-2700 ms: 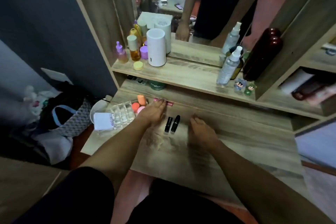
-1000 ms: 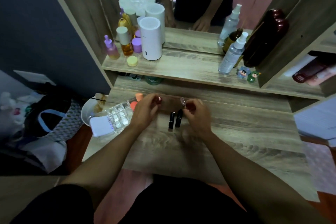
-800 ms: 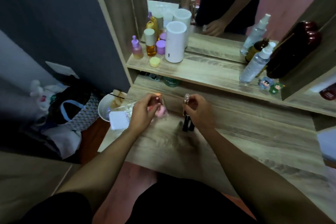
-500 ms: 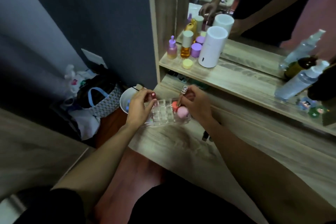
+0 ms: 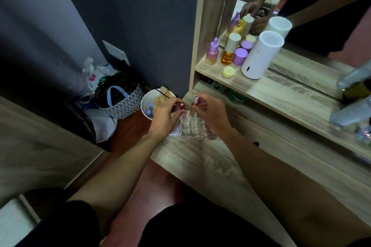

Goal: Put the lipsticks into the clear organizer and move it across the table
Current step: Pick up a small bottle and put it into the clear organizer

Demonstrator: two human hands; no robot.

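The clear organizer [image 5: 192, 128], a gridded acrylic box, stands at the left end of the wooden table [image 5: 210, 166]. My left hand [image 5: 163, 119] is over its left side, pinching a dark red lipstick [image 5: 181, 104] upright above the grid. My right hand [image 5: 212, 115] holds a clear-capped lipstick [image 5: 195, 100] upright, its lower end down among the organizer's back cells. A small part of one black lipstick [image 5: 256, 143] shows on the table behind my right forearm; the rest is hidden.
A white label or card [image 5: 177, 130] lies at the organizer's left. A white bowl [image 5: 149, 104] and bags [image 5: 118, 98] sit on the floor left of the table. The shelf above holds bottles [image 5: 228, 52], a white cylinder [image 5: 259, 54] and spray bottles [image 5: 351, 110].
Both hands picked up a lipstick each from the table and carried them left to the organizer. The view swung left; the black lipsticks now lie mostly hidden behind my right arm.
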